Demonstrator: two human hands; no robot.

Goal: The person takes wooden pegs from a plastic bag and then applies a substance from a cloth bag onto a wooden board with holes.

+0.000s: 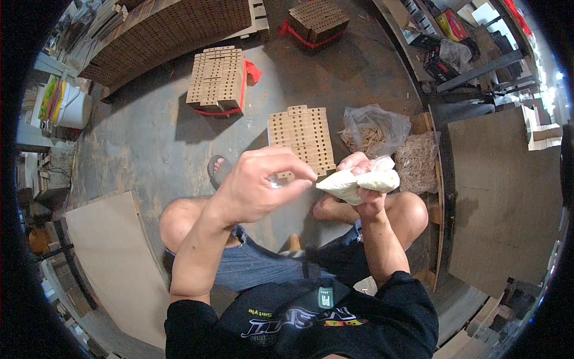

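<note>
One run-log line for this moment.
right hand: gripping white bag | left hand: at bag's tip, contact unclear | drilled wood pieces: on floor ahead | wooden pegs: clear bag, ahead-right

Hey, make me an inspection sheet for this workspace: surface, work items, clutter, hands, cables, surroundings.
Surface: floor grey-brown, stained, pale specks.
Work items: pale pointed bag in hand; drilled wooden block ahead on the floor; wooden pegs in clear plastic to its right.
Clutter: two red-banded wooden bundles farther out.
Hands: right hand grips the pale bag; left hand has thumb and forefinger at its tip, contact unclear.
Cables: none clearly made out.
Surroundings: white bucket and pale panel left; brown panel right.
</note>
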